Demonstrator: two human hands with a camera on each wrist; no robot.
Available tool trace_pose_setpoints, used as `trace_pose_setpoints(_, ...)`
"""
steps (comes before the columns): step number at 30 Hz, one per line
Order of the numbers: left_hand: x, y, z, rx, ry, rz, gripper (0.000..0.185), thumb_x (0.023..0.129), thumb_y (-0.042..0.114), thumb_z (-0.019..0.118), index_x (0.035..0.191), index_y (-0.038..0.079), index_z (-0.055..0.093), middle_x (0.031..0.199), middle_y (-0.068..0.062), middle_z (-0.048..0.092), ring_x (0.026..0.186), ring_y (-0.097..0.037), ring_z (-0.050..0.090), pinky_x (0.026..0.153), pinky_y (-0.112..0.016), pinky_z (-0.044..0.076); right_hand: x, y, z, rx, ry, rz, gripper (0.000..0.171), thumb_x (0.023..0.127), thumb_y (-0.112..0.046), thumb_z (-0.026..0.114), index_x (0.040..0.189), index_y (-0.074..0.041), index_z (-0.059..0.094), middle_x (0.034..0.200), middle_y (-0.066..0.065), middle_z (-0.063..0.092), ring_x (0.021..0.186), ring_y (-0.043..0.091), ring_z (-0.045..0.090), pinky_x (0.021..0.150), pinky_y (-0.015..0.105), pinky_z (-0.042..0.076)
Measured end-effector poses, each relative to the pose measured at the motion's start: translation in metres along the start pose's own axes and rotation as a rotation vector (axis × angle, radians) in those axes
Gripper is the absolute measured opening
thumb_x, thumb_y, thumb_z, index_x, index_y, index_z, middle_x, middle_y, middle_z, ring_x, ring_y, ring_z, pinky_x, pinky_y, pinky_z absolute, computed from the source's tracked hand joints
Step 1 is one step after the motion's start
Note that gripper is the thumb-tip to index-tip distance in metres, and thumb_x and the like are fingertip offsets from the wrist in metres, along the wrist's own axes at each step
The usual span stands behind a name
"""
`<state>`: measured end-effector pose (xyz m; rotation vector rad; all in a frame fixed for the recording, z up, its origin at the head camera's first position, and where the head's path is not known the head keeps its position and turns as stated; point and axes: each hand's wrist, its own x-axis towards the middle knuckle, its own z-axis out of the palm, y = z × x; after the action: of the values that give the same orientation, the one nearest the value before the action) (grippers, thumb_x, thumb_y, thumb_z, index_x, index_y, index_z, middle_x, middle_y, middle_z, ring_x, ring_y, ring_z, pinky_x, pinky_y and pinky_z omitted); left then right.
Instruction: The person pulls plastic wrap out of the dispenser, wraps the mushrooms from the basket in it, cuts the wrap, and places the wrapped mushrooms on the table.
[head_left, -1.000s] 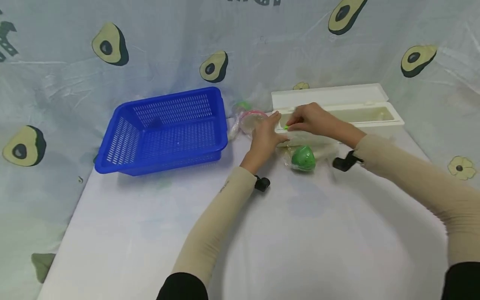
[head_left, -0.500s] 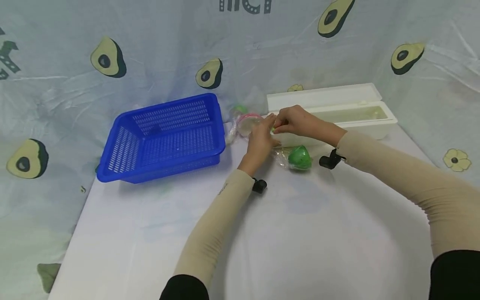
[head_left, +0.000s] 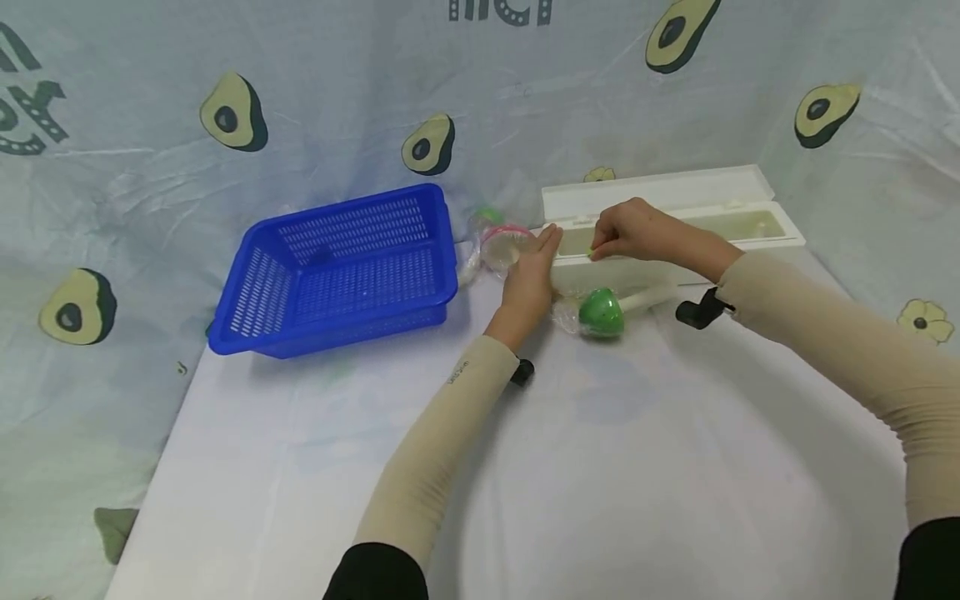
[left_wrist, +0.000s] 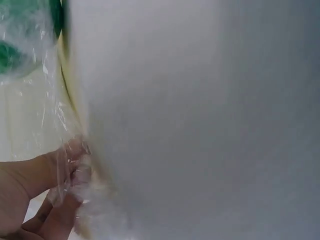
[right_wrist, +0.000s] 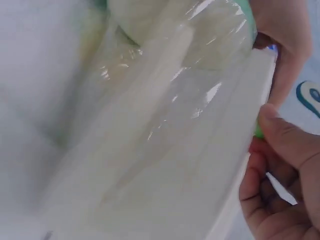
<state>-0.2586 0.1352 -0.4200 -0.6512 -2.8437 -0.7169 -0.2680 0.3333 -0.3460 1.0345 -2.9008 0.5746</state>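
Person is working at the white cling-film dispenser box (head_left: 675,237), lid standing open, at the far right of the table (head_left: 600,467). Right hand (head_left: 633,232) is resting on the box's front edge, fingertips pinching a small green slider (head_left: 592,252) there — likely the cutter tab, though too small to be sure. Left hand (head_left: 534,271) is lying just left of the box's near corner with fingers extended; the left wrist view is showing those fingers (left_wrist: 55,195) touching crinkled cling film (left_wrist: 60,125), not clearly curled round it.

Green round object (head_left: 601,313) is sitting on the table just in front of the box, between the two hands, and is already looking covered in film — glossy wrinkles are showing over it in the wrist views. A strip of film (right_wrist: 165,125) is running from it toward the box.

Judgement: the wrapping looks mostly done; cutting the film free and tidying the loose end seem to be what is left.

A pink-rimmed wrapped item (head_left: 504,243) is lying beside the blue basket (head_left: 341,267) — the basket is holding nothing visible.
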Motion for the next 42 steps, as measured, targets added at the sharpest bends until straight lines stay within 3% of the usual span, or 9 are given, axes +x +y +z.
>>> trace_pose_setpoints(8, 0.013, 0.001, -0.012, -0.103, -0.088, 0.025, 0.092, 0.076, 0.001, 0.088, 0.156, 0.011, 0.041, 0.162, -0.002, 0.038, 0.133, -0.025, 0.054, 0.109, -0.032, 0.044, 0.008, -0.010, 0.012, 0.008, 0.011, -0.018, 0.008, 0.091, -0.008, 0.077, 0.093, 0.000, 0.077, 0.085, 0.009, 0.071, 0.071, 0.018, 0.064, 0.067, 0.034, 0.053)
trace_pose_setpoints(13, 0.010, 0.000, -0.021, -0.211, -0.137, 0.024, 0.067, 0.084, 0.010, 0.084, 0.145, 0.008, 0.056, 0.157, -0.008, 0.045, 0.080, -0.019, 0.071, 0.081, -0.027, 0.055, -0.026, -0.013, 0.015, -0.114, 0.038, -0.125, 0.018, 0.095, -0.008, 0.072, 0.110, -0.001, 0.075, 0.106, 0.013, 0.069, 0.091, 0.027, 0.068, 0.079, 0.041, 0.057)
trace_pose_setpoints(15, 0.005, 0.002, -0.021, -0.178, -0.123, 0.059, 0.053, 0.087, 0.011, 0.081, 0.136, 0.007, 0.063, 0.156, -0.009, 0.046, 0.077, -0.019, 0.071, 0.076, -0.026, 0.055, -0.045, -0.014, 0.015, -0.114, 0.052, -0.150, 0.019, 0.095, -0.011, 0.073, 0.112, -0.003, 0.074, 0.110, 0.012, 0.068, 0.093, 0.027, 0.068, 0.078, 0.041, 0.058)
trace_pose_setpoints(18, -0.002, 0.006, -0.021, -0.105, -0.049, 0.085, 0.041, 0.089, 0.014, 0.080, 0.128, 0.007, 0.069, 0.154, -0.008, 0.049, 0.098, -0.021, 0.070, 0.086, -0.028, 0.054, -0.067, -0.010, 0.015, -0.075, 0.021, -0.167, 0.025, 0.091, -0.015, 0.078, 0.114, -0.006, 0.073, 0.113, 0.008, 0.066, 0.094, 0.026, 0.068, 0.075, 0.041, 0.058)
trace_pose_setpoints(24, -0.017, 0.008, -0.021, -0.201, 0.062, 0.063, 0.031, 0.093, 0.011, 0.074, 0.122, 0.006, 0.065, 0.149, -0.009, 0.050, 0.094, -0.019, 0.072, 0.078, -0.022, 0.056, -0.083, -0.004, 0.031, -0.031, -0.062, -0.199, 0.049, 0.083, -0.024, 0.086, 0.126, -0.008, 0.068, 0.122, 0.006, 0.064, 0.096, 0.022, 0.066, 0.077, 0.037, 0.058)
trace_pose_setpoints(29, -0.021, 0.016, -0.028, -0.203, 0.093, 0.177, 0.011, 0.097, 0.016, 0.070, 0.096, 0.006, 0.065, 0.115, -0.007, 0.064, 0.085, -0.018, 0.069, 0.072, -0.021, 0.054, -0.089, -0.008, 0.039, -0.038, 0.007, -0.178, 0.051, 0.077, -0.021, 0.090, 0.121, -0.007, 0.068, 0.119, 0.006, 0.063, 0.090, 0.020, 0.067, 0.075, 0.035, 0.058)
trace_pose_setpoints(32, -0.019, 0.022, -0.033, -0.258, 0.040, 0.210, 0.013, 0.099, 0.018, 0.067, 0.097, 0.006, 0.062, 0.097, -0.006, 0.066, 0.083, -0.018, 0.068, 0.070, -0.024, 0.053, -0.093, -0.017, 0.044, -0.067, 0.057, -0.138, 0.049, 0.079, -0.022, 0.090, 0.119, -0.005, 0.068, 0.117, 0.008, 0.063, 0.087, 0.021, 0.068, 0.072, 0.035, 0.058)
trace_pose_setpoints(37, -0.013, 0.030, -0.035, -0.404, -0.091, 0.232, 0.015, 0.104, 0.018, 0.059, 0.103, 0.005, 0.054, 0.091, -0.009, 0.065, 0.078, -0.019, 0.067, 0.067, -0.025, 0.051, -0.094, -0.034, 0.055, -0.049, 0.131, 0.011, 0.054, 0.083, -0.025, 0.087, 0.125, -0.001, 0.063, 0.117, 0.013, 0.064, 0.088, 0.023, 0.068, 0.071, 0.037, 0.058)
trace_pose_setpoints(42, -0.013, 0.037, -0.039, -0.484, -0.113, 0.264, 0.015, 0.101, 0.019, 0.063, 0.101, 0.005, 0.058, 0.093, -0.012, 0.068, 0.079, -0.020, 0.067, 0.071, -0.023, 0.052, -0.094, -0.039, 0.064, 0.000, 0.158, 0.124, 0.053, 0.087, -0.027, 0.083, 0.127, -0.001, 0.060, 0.120, 0.017, 0.059, 0.088, 0.025, 0.066, 0.072, 0.038, 0.058)
